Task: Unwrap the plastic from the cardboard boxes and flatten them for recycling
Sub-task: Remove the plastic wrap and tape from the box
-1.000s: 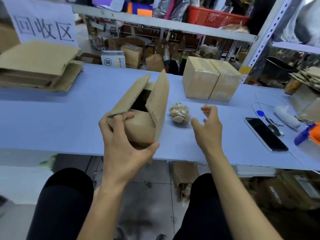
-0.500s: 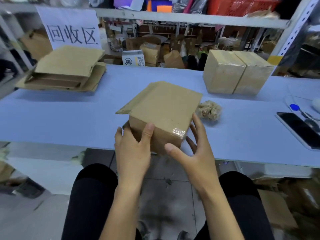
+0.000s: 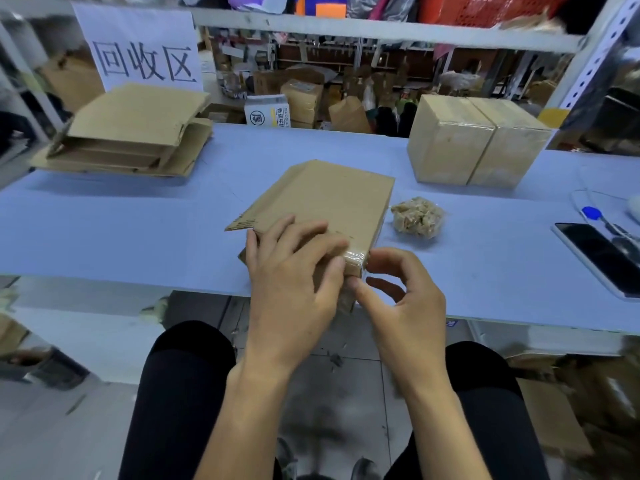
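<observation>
Far left, a stack of flattened cardboard (image 3: 131, 133) awaits recycling. At the near edge, the left hand (image 3: 294, 271) presses flat-fingered on the collapsed box (image 3: 329, 199), steadying it. The right hand (image 3: 401, 292), fingers curled, picks at the tape (image 3: 356, 258) on its corner, apparently to strip it.

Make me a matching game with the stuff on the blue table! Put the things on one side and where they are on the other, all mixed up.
Things:
1. flat cardboard stack
2. two wrapped boxes
3. phone
4. crumpled plastic ball

Places:
A. far right edge
B. back left, under the paper sign
C. just right of the box being held
D. back right

Pairs: 1-B, 2-D, 3-A, 4-C
</observation>
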